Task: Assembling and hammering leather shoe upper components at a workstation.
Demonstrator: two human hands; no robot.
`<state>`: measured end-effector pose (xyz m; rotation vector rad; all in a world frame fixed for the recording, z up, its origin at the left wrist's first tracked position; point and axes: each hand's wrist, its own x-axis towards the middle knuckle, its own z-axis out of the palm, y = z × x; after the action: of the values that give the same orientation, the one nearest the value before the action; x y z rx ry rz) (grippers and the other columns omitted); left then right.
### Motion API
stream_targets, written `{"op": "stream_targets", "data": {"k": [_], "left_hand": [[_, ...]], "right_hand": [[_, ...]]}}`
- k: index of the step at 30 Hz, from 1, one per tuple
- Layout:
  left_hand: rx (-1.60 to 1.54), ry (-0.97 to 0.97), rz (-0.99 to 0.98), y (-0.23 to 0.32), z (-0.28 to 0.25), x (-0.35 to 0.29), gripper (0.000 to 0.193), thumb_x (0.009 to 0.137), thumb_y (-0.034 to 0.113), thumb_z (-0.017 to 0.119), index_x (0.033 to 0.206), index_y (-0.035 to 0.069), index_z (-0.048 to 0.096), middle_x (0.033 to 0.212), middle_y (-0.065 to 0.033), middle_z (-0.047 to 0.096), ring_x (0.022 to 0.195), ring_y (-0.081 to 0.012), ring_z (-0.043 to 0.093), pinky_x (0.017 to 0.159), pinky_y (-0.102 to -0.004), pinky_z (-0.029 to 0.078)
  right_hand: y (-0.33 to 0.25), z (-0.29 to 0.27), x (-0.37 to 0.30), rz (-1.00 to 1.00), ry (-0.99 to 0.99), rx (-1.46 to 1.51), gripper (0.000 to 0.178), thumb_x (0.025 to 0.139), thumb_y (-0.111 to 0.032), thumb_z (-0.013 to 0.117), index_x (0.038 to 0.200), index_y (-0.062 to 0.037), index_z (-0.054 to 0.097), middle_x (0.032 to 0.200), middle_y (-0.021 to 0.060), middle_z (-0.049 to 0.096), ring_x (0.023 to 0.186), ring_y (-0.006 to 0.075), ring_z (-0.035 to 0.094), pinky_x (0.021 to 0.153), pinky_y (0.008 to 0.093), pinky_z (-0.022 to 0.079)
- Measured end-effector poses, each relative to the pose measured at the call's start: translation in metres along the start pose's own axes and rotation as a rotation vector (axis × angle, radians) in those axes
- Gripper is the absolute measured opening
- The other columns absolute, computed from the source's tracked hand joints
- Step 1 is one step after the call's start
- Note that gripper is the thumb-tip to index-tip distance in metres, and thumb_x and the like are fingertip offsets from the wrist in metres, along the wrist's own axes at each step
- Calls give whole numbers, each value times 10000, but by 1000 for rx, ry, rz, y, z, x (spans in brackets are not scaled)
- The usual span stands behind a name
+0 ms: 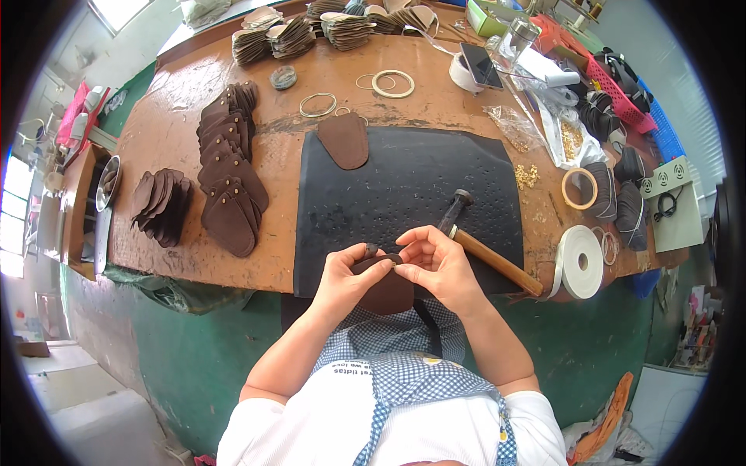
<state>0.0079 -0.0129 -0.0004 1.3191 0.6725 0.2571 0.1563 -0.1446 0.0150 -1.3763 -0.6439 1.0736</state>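
Note:
A brown leather piece hangs between my hands at the near edge of the black mat. My left hand pinches its upper part between thumb and fingers. At the same edge, my right hand is closed with its thumb against a small gold stud, partly hidden by the fingertips. Just right of my right hand, a hammer with a wooden handle and dark metal head lies across the mat. Another brown leather piece rests flat on the mat's far left corner.
Overlapping studded leather pieces and a bundle of brown pieces lie left. Loose gold studs, a yellow tape roll and a white tape roll are right. Farther back are rings, a phone and stacked pieces.

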Motion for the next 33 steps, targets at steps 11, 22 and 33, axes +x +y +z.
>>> {"op": "stream_targets", "data": {"k": [11,22,33], "left_hand": [[-2,-36,-46,0,-3,7,157,910,169,757,884,20,716,784,31,665,707,-34,569,626,-201,453],[18,32,-12,-2,0,6,140,898,152,761,852,26,721,770,29,669,698,-31,563,620,-200,449],[-45,-4,-14,4,-1,2,142,922,159,726,951,20,718,817,27,675,729,-38,584,651,-198,471]], "right_hand": [[-4,4,-2,-17,-4,-64,426,861,51,742,1228,-33,543,935,20,649,887,74,640,850,218,532],[1,4,0,7,28,72,453,854,49,755,1245,-29,541,937,24,660,891,76,644,833,215,535],[6,-2,6,27,18,197,455,853,21,766,1240,-31,532,956,32,661,904,77,636,843,213,528]]}}
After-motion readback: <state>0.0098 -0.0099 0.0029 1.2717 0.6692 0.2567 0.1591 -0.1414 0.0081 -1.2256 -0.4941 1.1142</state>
